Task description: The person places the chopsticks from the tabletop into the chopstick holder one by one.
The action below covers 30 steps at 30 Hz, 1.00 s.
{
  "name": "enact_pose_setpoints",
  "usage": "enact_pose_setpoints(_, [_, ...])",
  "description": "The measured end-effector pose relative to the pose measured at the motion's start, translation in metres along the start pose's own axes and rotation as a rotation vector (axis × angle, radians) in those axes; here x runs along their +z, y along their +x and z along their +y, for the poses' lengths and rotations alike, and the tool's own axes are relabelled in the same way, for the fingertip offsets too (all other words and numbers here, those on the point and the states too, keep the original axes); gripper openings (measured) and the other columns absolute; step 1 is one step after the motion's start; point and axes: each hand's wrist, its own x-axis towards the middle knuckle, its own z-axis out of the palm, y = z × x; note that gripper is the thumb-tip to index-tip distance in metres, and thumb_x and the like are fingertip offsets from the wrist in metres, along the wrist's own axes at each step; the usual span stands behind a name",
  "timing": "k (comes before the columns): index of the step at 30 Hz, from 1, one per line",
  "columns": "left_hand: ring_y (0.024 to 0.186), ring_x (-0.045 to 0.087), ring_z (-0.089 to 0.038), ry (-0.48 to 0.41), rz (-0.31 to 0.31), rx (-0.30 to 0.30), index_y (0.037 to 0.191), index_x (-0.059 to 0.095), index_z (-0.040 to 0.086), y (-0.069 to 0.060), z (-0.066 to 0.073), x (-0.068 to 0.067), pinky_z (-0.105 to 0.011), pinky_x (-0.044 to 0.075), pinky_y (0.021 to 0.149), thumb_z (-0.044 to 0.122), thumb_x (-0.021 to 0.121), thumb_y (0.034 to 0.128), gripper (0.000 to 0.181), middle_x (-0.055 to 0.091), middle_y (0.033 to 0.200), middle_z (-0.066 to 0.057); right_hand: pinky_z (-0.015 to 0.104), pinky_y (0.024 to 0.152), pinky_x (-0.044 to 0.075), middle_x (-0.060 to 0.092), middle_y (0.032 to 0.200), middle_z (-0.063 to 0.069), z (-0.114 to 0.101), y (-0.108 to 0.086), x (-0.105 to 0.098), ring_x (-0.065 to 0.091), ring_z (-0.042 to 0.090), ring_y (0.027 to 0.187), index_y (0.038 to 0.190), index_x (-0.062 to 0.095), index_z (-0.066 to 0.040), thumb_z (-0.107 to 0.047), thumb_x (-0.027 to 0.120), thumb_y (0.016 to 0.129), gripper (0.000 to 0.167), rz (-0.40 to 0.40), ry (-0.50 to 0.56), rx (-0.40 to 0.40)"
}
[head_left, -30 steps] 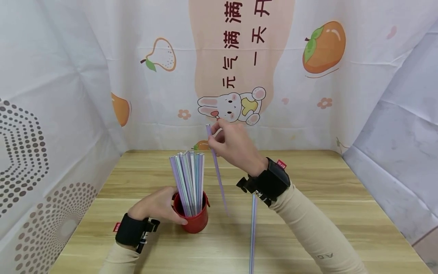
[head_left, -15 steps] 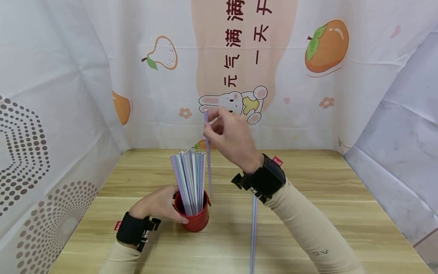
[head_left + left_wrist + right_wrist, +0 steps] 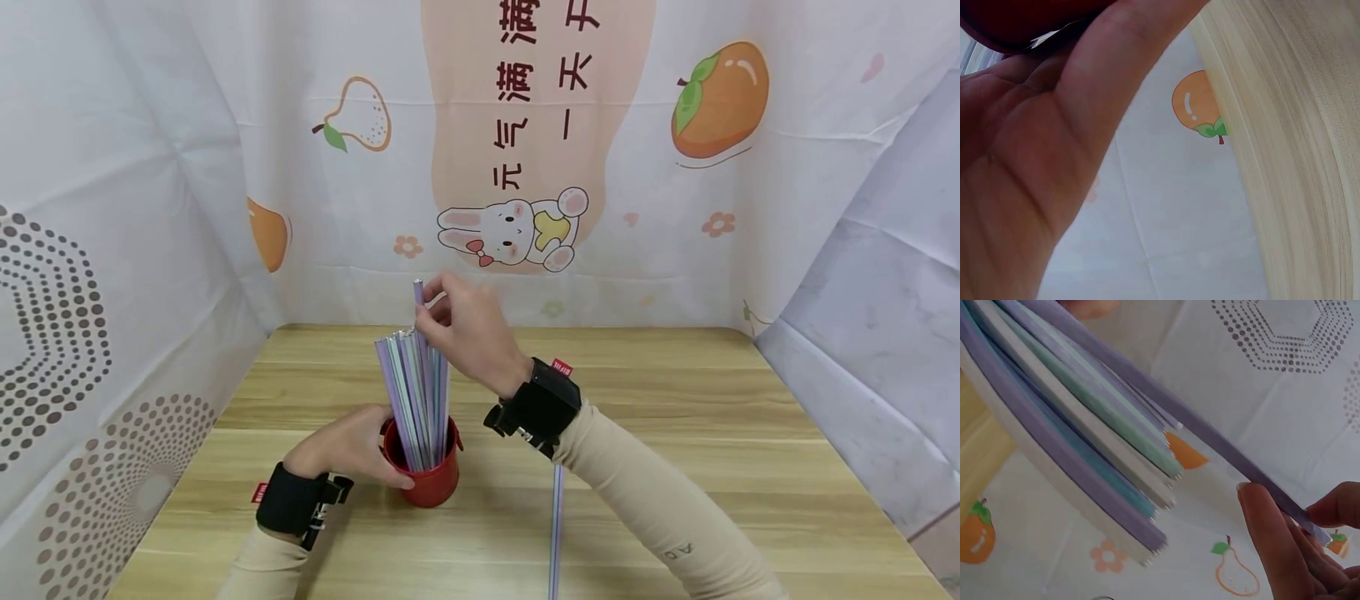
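A small red metal-looking bucket stands on the table, filled with a bundle of long pastel straws in lilac, mint, blue and white. My left hand grips the bucket from its left side, thumb at the front; the left wrist view shows just part of its dark red wall above the palm. Above the bundle, my right hand pinches a lilac straw near its top end between thumb and fingers. That straw slants down alongside the others; in the head view its lower end is hidden among them.
One or two pale lilac-blue straws lie lengthwise on the wooden table, right of the bucket and partly under my right forearm. A printed white cloth hangs behind and along the left side.
My right hand has lifted the lilac straw, carried it left, then lowered it over the bundle in the bucket. The left hand stays on the bucket.
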Motion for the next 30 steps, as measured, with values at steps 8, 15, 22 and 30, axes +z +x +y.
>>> enact_pose_setpoints(8, [0.113,0.068,-0.012,0.005,-0.003,0.011,0.137,0.056,0.014,0.0,0.0,0.0,-0.028,0.055,0.1,0.029,0.09,0.0788,0.069,0.071,0.127,-0.001,0.017,0.064,0.058,0.079,0.09,0.012,0.008,-0.007,0.026,0.074,0.015,0.074,0.106,0.063,-0.001,-0.012,0.064,0.099,0.012,-0.062,0.041,0.065])
enact_pose_setpoints(15, [0.11,0.068,-0.01,0.05,0.011,0.004,0.133,0.059,0.014,0.0,0.001,-0.001,-0.028,0.056,0.098,0.032,0.091,0.0775,0.066,0.072,0.123,0.002,0.018,0.064,0.058,0.078,0.095,0.013,0.011,-0.013,0.044,0.076,0.018,0.08,0.105,0.065,-0.002,-0.013,0.065,0.1,0.013,-0.115,0.023,0.141])
enact_pose_setpoints(22, [0.111,0.068,-0.012,0.019,-0.003,-0.003,0.135,0.057,0.013,0.0,0.0,-0.001,-0.029,0.056,0.098,0.03,0.09,0.0786,0.067,0.071,0.125,0.0,0.014,0.062,0.055,0.078,0.094,0.012,0.013,-0.016,0.052,0.075,0.018,0.08,0.102,0.066,-0.002,-0.012,0.067,0.098,0.011,-0.135,-0.018,0.156])
enact_pose_setpoints(30, [0.11,0.068,-0.013,0.003,-0.015,-0.01,0.136,0.055,0.011,-0.001,-0.001,-0.001,-0.028,0.057,0.096,0.029,0.09,0.0789,0.069,0.071,0.124,-0.001,0.012,0.062,0.054,0.077,0.091,0.012,0.015,-0.022,0.06,0.075,0.017,0.079,0.099,0.068,-0.001,-0.011,0.069,0.097,0.01,-0.178,-0.061,0.164])
